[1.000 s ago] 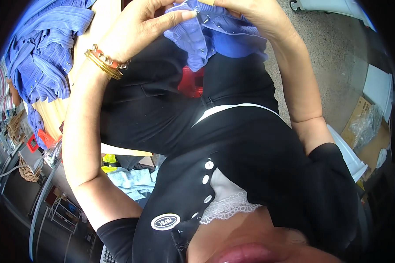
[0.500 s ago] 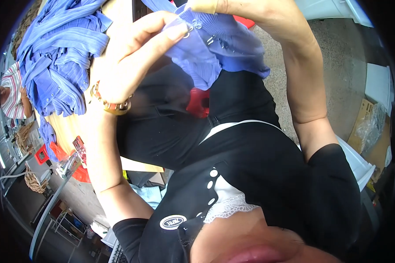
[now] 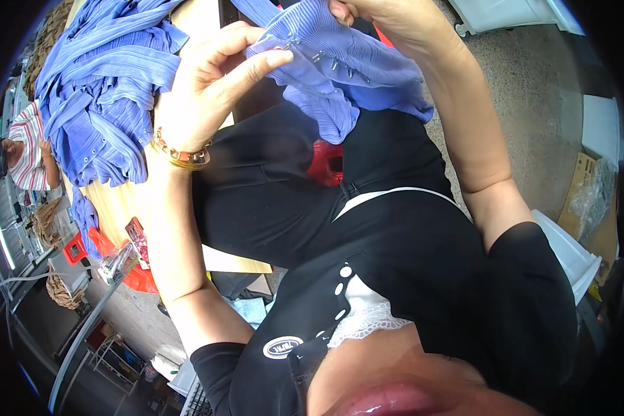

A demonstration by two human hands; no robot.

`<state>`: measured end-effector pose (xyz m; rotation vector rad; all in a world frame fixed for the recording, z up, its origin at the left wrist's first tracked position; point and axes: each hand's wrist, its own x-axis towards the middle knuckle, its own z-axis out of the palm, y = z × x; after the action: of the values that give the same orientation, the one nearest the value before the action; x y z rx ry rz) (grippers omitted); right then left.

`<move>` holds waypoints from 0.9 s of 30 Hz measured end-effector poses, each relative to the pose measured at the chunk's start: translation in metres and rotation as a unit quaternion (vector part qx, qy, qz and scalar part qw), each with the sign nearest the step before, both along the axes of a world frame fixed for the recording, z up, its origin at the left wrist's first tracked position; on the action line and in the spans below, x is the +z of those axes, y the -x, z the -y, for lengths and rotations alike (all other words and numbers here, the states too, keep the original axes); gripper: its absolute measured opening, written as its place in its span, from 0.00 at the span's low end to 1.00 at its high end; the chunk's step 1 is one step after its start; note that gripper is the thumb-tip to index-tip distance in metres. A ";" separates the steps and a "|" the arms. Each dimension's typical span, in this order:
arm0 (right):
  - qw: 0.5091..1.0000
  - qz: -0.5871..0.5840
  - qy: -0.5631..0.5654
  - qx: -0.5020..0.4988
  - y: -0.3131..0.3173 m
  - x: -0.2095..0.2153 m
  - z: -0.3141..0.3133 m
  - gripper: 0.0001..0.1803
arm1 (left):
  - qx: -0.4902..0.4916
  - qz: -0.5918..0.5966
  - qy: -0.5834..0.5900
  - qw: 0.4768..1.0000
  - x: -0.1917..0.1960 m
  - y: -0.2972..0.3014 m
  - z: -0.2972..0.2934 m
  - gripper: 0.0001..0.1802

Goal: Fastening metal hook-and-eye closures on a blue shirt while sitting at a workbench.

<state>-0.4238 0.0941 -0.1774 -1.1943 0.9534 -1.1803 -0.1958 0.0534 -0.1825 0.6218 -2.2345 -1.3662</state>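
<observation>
Fabric is what both your hands are working: a blue ribbed garment [image 3: 347, 76] hangs between them above your lap, draping down onto your black trousers [image 3: 277, 187]. Your left hand [image 3: 208, 97] sits to the left of the cloth, palm turned toward you, thumb stretched out along the garment's edge and pressing it against the fingers behind; that pinch looks closed on the hem, though the fingers are mostly hidden by the palm. Your right hand [image 3: 381, 17] is higher and farther away, at the picture's top edge, closed on the same cloth from above. The strip between the two grips runs from lower left to upper right, and a row of small metal fasteners [image 3: 326, 59] follows that line. Your left thumb tip lies just beside the nearest fastener, so the left hand is the nearer one. A heap of the same blue garments [image 3: 97, 90] rests on the wooden table [image 3: 118, 201], to your left.
</observation>
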 end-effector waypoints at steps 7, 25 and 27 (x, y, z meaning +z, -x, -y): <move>0.998 0.003 0.034 -0.049 -0.002 -0.010 -0.013 0.13 | 0.000 -0.004 -0.007 1.000 0.000 0.001 -0.001 0.07; 0.895 -0.090 0.435 -0.050 -0.004 -0.028 -0.012 0.13 | -0.007 0.024 -0.052 0.998 -0.005 0.004 -0.001 0.10; 0.940 -0.161 0.298 -0.038 -0.003 -0.016 -0.024 0.14 | -0.003 0.023 -0.054 0.998 -0.005 0.002 -0.002 0.10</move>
<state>-0.4207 0.1183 -0.1937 -1.8944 0.9103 -1.4164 -0.1976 0.0555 -0.1878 0.6908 -2.2104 -1.4973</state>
